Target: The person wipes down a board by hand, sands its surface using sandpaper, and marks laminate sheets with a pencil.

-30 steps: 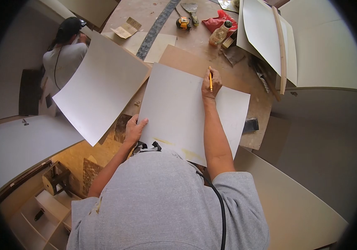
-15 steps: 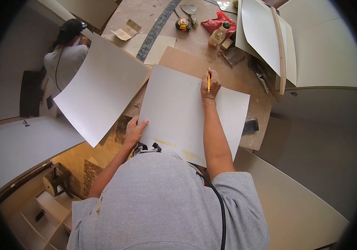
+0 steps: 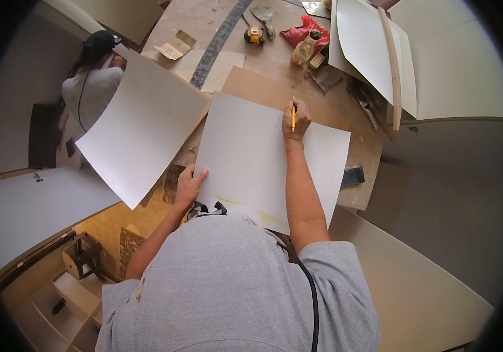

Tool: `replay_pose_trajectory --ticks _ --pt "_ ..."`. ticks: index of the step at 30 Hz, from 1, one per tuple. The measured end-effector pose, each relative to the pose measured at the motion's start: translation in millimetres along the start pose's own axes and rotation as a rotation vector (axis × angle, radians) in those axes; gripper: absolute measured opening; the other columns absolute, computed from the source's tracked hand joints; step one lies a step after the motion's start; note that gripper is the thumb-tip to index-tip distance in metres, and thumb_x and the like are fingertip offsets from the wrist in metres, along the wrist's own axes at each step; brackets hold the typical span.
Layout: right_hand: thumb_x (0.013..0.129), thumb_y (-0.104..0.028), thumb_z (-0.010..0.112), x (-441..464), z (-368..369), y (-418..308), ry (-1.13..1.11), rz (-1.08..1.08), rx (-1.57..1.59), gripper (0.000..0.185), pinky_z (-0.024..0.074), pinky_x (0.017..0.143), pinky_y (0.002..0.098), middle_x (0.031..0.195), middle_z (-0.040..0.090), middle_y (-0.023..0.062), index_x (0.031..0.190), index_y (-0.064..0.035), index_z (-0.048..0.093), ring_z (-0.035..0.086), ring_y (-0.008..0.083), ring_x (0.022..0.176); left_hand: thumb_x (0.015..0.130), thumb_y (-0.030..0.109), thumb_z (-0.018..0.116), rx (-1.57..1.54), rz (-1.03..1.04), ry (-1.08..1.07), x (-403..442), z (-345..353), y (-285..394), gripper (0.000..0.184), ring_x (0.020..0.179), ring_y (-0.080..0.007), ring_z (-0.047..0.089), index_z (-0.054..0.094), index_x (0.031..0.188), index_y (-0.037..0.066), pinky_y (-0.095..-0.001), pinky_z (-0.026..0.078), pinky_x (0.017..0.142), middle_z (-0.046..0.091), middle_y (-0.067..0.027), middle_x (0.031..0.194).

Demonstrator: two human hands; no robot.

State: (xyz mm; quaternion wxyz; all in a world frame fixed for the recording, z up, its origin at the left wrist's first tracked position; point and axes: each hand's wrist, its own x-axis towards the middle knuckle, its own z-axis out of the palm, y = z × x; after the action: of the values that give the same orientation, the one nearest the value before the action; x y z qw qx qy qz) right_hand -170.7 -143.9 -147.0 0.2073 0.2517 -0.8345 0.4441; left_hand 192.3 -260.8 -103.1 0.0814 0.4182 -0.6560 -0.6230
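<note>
A white sheet with yellowish smears along its near edge lies in front of my body, partly over a brown board. My left hand grips its left edge, thumb on top and the other fingers mostly hidden. Near the sheet's far edge, my right hand is closed round a yellow pencil. The pencil points up and down in view; I cannot tell whether its tip touches anything. Left of the sheet, a second white panel slants across the table's edge.
On the worktable lie a tape measure, a scraper, a bottle, a red bag and folded sandpaper. White panels lean at the right. At far left, a co-worker faces away.
The whole view has shifted slightly. Both hands keep nearly the same place on the sheet, and the pencil stays in my right hand with hardly any movement.
</note>
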Motion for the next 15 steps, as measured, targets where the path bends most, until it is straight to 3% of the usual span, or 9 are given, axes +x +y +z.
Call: replay_pose_trajectory --ticks 11,13,14,15 --pt "0.088 -0.005 0.069 1 3 0 -0.013 -0.05 0.072 0.012 0.0571 0.085 0.0448 0.102 0.073 0.0217 0.099 -0.0002 0.072 0.07 0.0397 0.094 0.099 0.02 0.072 -0.059 -0.002 -0.022 4 0 -10 0.022 0.083 -0.0075 0.06 0.069 0.11 0.001 -0.0273 0.051 0.074 0.069 -0.001 0.095" --pt "0.094 -0.011 0.072 -1 4 4 -0.005 0.124 0.086 0.012 0.057 0.08 0.0348 0.095 0.075 0.0145 0.098 0.0007 0.073 0.072 0.0256 0.083 0.099 0.02 0.072 -0.072 -0.018 -0.019 2 0 -8 0.021 0.083 -0.0074 0.06 0.069 0.11 0.001 -0.0273 0.051 0.074 0.069 -0.0008 0.095" --pt "0.094 -0.011 0.072 -2 2 8 -0.002 0.123 0.087 0.012 0.057 0.08 0.0348 0.095 0.075 0.0145 0.098 0.0007 0.073 0.072 0.0256 0.083 0.099 0.02 0.072 -0.07 -0.009 -0.014 1 0 -8 0.021 0.083 -0.0075 0.06 0.069 0.109 0.001 -0.0272 0.051 0.074 0.069 -0.0008 0.094" --pt "0.095 -0.013 0.072 3 -5 5 0.028 0.318 0.264 0.014 0.0554 0.078 0.0313 0.093 0.075 0.0105 0.098 0.0008 0.073 0.069 0.0198 0.082 0.099 0.02 0.072 -0.071 0.001 -0.009 2 1 -9 0.021 0.083 -0.0075 0.06 0.069 0.108 0.001 -0.0272 0.051 0.073 0.069 -0.0007 0.094"
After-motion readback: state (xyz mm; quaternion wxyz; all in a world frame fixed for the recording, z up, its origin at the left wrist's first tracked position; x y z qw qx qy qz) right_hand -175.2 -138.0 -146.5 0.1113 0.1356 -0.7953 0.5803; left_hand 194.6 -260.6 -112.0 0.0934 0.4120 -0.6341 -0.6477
